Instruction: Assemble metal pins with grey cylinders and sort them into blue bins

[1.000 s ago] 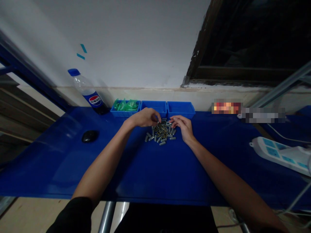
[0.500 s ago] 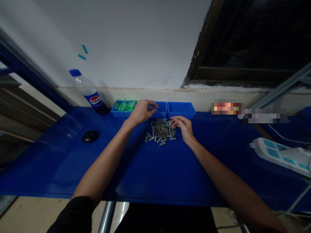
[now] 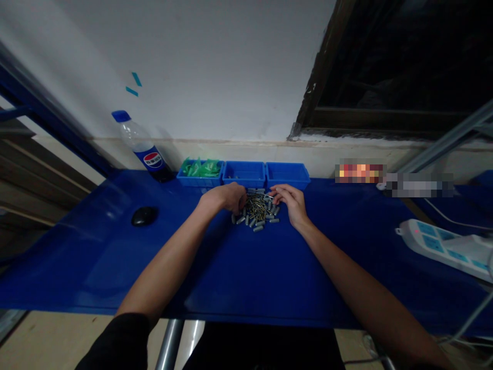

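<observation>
A pile of thin brass and silver screws (image 3: 257, 206) lies on the blue table, with several short grey cylinders (image 3: 258, 229) around its edge. My left hand (image 3: 230, 197) is at the pile's left side, fingers curled downward; whatever is between the fingertips is hidden. At the right side, my right hand (image 3: 289, 199) pinches a thin, shiny piece that looks like a screw (image 3: 268, 196). Behind the pile stands the middle blue bin (image 3: 244, 180), with a few tiny bits inside. The left blue bin (image 3: 200, 181) holds green plastic packets (image 3: 202, 167).
The right blue bin (image 3: 288, 181) adjoins the middle one along the wall. A cola bottle (image 3: 152, 159) and a black mouse (image 3: 143, 216) are on the left. A white power strip (image 3: 439, 244) with a cable lies on the right of the table (image 3: 269, 282).
My left hand has come down from over the middle bin to the pile's left edge, uncovering that bin. My right hand has stayed in place.
</observation>
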`<state>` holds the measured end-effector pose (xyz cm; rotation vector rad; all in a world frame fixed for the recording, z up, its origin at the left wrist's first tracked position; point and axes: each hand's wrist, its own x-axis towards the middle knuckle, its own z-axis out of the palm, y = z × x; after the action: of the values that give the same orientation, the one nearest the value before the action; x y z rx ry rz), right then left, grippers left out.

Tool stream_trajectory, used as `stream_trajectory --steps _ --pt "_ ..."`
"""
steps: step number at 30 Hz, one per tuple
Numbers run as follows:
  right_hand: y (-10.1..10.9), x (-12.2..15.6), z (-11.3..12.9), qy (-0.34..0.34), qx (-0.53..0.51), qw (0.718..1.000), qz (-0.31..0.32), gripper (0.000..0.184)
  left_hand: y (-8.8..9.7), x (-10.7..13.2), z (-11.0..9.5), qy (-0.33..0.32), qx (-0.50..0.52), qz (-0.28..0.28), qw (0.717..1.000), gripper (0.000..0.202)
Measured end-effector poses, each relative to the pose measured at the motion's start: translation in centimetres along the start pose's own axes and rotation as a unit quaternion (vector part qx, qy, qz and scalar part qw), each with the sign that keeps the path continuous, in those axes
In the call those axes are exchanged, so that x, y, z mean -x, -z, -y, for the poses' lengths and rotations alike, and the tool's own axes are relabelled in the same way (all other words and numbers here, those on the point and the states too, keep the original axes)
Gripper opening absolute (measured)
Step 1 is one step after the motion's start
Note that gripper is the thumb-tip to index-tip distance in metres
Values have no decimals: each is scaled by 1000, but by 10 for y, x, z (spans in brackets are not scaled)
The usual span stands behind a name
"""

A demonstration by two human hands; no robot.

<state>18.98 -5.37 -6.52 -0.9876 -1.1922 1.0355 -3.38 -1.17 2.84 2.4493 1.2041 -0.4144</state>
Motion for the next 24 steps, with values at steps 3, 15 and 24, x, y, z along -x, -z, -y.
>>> stream_trajectory --steps 3,15,24 --pt "0 0 0 -2 1 1000 1 24 -1 -1 2 8 -10 -29 999 16" --pt "0 -1 0 -4 8 1000 2 26 15 10 11 -85 96 -100 987 19" --pt "1 -1 -2 -4 6 1000 -1 24 15 3 4 -133 285 -164 935 25"
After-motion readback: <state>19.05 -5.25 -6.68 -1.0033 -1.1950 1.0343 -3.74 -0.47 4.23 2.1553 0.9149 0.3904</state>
